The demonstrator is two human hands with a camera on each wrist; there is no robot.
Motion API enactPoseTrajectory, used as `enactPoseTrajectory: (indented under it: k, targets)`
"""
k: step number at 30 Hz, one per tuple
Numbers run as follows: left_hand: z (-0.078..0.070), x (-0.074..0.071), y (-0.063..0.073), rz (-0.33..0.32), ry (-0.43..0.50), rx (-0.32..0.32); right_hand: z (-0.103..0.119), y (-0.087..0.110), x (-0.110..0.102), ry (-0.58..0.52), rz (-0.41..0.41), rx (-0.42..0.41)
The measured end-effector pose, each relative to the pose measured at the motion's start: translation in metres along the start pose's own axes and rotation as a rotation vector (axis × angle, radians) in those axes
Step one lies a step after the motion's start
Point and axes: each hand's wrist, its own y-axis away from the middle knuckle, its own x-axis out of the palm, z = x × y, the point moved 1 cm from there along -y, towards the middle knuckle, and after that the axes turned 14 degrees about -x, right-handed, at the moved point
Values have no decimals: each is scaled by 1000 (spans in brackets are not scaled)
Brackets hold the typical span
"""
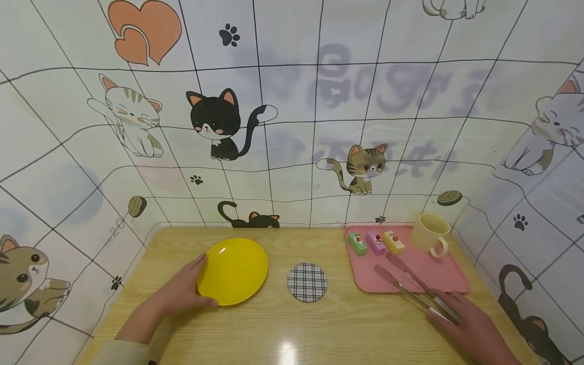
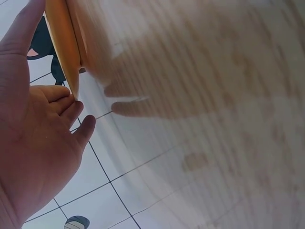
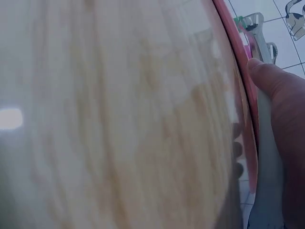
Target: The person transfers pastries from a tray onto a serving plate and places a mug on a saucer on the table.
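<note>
A round yellow plate point(image 1: 234, 271) lies on the left of the wooden table. My left hand point(image 1: 180, 291) holds it by its left side, thumb at the near rim and fingers along the far left rim. In the left wrist view, the fingertips point(image 2: 71, 107) meet the plate's edge. On the right, my right hand point(image 1: 476, 327) grips metal tongs point(image 1: 415, 278) by the handle end. Their two arms stand apart, with the tips over a pink tray point(image 1: 449, 276). The right wrist view has the thumb point(image 3: 267, 76) lying along the tongs' handle point(image 3: 267, 157).
At the tray's back left are small toy cakes: green point(image 1: 357, 244), purple point(image 1: 375, 243) and yellow point(image 1: 394, 242). A cream mug point(image 1: 426, 234) stands at its back right. Between plate and tray lies a round checked coaster point(image 1: 307, 282). Cat-patterned sheeting point(image 1: 292, 152) borders the table.
</note>
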Motion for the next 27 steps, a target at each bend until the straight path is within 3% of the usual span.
enactPoseTrajectory:
  k: [12, 19, 27]
  targets:
    - [0, -2, 1, -9, 0, 1, 20, -9, -1, 65, -166, -73]
    - [-1, -1, 2, 1, 4, -10, 38, -21, -4, 45, -203, -88]
    - [1, 2, -1, 15, 5, -16, 44, -32, -1, 6, -272, -132]
